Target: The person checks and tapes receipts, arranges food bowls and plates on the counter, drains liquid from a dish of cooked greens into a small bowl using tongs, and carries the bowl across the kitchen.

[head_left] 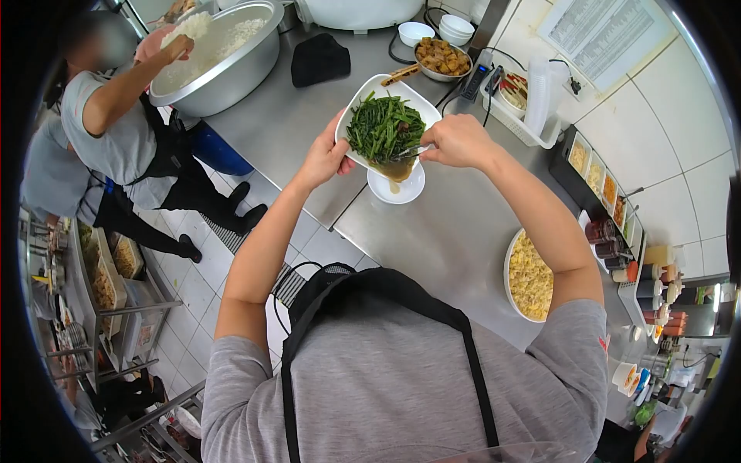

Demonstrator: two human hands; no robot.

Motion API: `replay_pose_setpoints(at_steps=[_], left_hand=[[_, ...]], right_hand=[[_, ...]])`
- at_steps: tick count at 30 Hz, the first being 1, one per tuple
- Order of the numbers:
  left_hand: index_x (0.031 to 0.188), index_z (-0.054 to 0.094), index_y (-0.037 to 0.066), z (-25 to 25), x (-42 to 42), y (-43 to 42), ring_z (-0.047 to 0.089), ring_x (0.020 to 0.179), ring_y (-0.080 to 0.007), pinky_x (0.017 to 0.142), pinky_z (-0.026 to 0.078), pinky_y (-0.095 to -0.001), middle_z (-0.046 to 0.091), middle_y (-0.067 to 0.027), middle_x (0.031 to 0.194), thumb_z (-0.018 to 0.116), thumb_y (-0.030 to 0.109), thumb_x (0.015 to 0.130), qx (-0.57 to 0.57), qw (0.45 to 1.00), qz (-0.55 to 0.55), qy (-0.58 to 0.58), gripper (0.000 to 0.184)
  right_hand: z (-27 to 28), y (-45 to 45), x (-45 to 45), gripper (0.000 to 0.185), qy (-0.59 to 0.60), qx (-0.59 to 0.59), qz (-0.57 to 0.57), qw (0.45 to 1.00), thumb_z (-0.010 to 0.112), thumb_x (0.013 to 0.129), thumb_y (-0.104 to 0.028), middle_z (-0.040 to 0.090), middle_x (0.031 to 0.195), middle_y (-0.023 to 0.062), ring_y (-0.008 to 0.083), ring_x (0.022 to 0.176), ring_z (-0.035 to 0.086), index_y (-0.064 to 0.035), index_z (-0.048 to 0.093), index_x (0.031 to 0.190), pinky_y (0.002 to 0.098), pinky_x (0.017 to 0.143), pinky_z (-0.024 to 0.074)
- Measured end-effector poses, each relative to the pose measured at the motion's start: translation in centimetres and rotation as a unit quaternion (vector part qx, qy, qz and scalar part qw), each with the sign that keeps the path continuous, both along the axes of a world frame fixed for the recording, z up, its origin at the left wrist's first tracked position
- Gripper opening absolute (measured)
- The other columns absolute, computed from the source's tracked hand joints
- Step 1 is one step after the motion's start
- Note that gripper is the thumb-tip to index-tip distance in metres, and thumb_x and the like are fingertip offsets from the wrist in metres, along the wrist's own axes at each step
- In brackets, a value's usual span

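My left hand [327, 154] grips the left edge of a white square dish [426, 109], which is tilted toward me. Cooked green vegetables [382, 127] fill the dish, and brown liquid gathers at its lower edge. The fingers of my right hand [457, 142] are closed on a metal utensil [411, 152] that touches the vegetables at the dish's right side. Just below the dish, a small white bowl [401, 190] sits on the steel counter, with some brown liquid at its rim.
Yellow food fills a round bowl [529, 275] by my right elbow. A bowl of brown cubes [442, 59], a black cloth [320, 60] and a white basket [519, 123] lie beyond the dish. Co-workers stand at left by a large rice basin [266, 62].
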State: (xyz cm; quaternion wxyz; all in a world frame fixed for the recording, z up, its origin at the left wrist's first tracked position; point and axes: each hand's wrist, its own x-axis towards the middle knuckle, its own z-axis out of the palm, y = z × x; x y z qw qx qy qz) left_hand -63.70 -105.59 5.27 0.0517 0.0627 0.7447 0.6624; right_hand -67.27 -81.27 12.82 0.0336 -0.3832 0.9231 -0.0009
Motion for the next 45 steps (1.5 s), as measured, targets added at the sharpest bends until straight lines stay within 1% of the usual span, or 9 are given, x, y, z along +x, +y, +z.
replay_pose_setpoints(at_steps=[6,8,15,17,33,38,39,41,45], left_hand=[[0.136,0.021,0.016,0.3,-0.1,0.0,0.047,0.046,-0.0072,0.041,0.042,-0.0208,0.051,-0.0033,0.063,0.032,0.004,0.082,-0.007,1.000,-0.003,0.005,0.056],[0.136,0.017,0.011,0.2,-0.2,-0.1,0.050,0.046,-0.0077,0.040,0.042,-0.0201,0.054,-0.0060,0.070,0.031,0.008,0.086,-0.015,1.000,-0.016,0.016,0.052],[0.136,0.018,0.011,0.4,-0.2,-0.2,0.049,0.047,-0.0072,0.040,0.042,-0.0195,0.053,-0.0051,0.069,0.031,0.007,0.086,-0.021,1.000,-0.012,0.017,0.053],[0.136,0.021,0.015,0.6,-0.1,-0.2,0.048,0.047,-0.0073,0.042,0.042,-0.0207,0.051,-0.0036,0.064,0.032,0.004,0.081,-0.019,1.000,-0.007,0.014,0.057],[0.135,0.022,0.015,0.9,-0.1,-0.2,0.048,0.047,-0.0069,0.042,0.042,-0.0201,0.051,-0.0036,0.064,0.032,0.004,0.082,-0.022,0.999,-0.011,0.028,0.055],[0.135,0.024,0.014,0.1,-0.6,-0.6,0.049,0.046,-0.0075,0.041,0.041,-0.0203,0.052,-0.0042,0.061,0.031,0.005,0.083,0.003,1.000,-0.018,-0.013,0.052],[0.135,0.024,0.014,0.1,-0.7,-0.6,0.049,0.046,-0.0075,0.041,0.041,-0.0203,0.052,-0.0042,0.061,0.031,0.005,0.083,0.002,1.000,-0.017,-0.013,0.052],[0.135,0.023,0.013,0.1,-0.7,-0.6,0.049,0.045,-0.0077,0.041,0.042,-0.0206,0.052,-0.0042,0.062,0.031,0.005,0.083,-0.002,1.000,-0.016,-0.016,0.053],[0.135,0.023,0.013,0.5,-0.6,-0.5,0.048,0.046,-0.0075,0.042,0.042,-0.0206,0.052,-0.0039,0.062,0.030,0.005,0.083,-0.011,1.000,-0.017,-0.018,0.054]], right_hand=[[0.5,-0.1,0.3,0.023,0.005,0.000,0.003,1.000,0.064,0.070,-0.031,0.063,0.065,0.0078,0.0258,0.062,0.060,-0.0140,0.067,0.084,0.0365,0.056,0.0464],[0.3,-0.1,0.2,0.023,0.002,-0.007,-0.001,1.000,0.064,0.070,-0.032,0.062,0.065,0.0080,0.0259,0.062,0.060,-0.0143,0.067,0.084,0.0364,0.055,0.0465],[0.5,-0.2,0.3,0.024,0.013,0.002,-0.001,1.000,0.064,0.070,-0.033,0.062,0.064,0.0080,0.0256,0.062,0.060,-0.0139,0.067,0.084,0.0363,0.056,0.0465],[0.5,-0.3,0.3,0.024,0.004,0.004,-0.006,1.000,0.064,0.070,-0.033,0.062,0.065,0.0082,0.0257,0.062,0.060,-0.0136,0.067,0.084,0.0363,0.056,0.0465],[0.6,-0.2,0.4,0.022,0.032,0.010,-0.003,0.999,0.064,0.070,-0.032,0.062,0.065,0.0087,0.0262,0.062,0.060,-0.0152,0.067,0.084,0.0367,0.056,0.0466],[1.9,0.5,0.7,0.021,0.006,-0.007,0.006,1.000,0.066,0.069,-0.031,0.062,0.064,0.0054,0.0238,0.060,0.059,-0.0151,0.067,0.084,0.0354,0.055,0.0455],[2.3,0.7,0.7,0.021,0.007,-0.007,0.006,1.000,0.066,0.069,-0.031,0.062,0.064,0.0054,0.0238,0.060,0.059,-0.0151,0.067,0.084,0.0354,0.055,0.0455],[2.8,1.2,0.7,0.021,-0.019,0.001,0.010,1.000,0.065,0.069,-0.031,0.062,0.069,0.0083,0.0257,0.067,0.060,-0.0150,0.067,0.082,0.0360,0.059,0.0470],[1.4,1.7,0.7,0.021,-0.040,0.007,0.022,0.999,0.065,0.069,-0.031,0.062,0.067,0.0073,0.0252,0.066,0.060,-0.0152,0.067,0.083,0.0360,0.059,0.0468]])
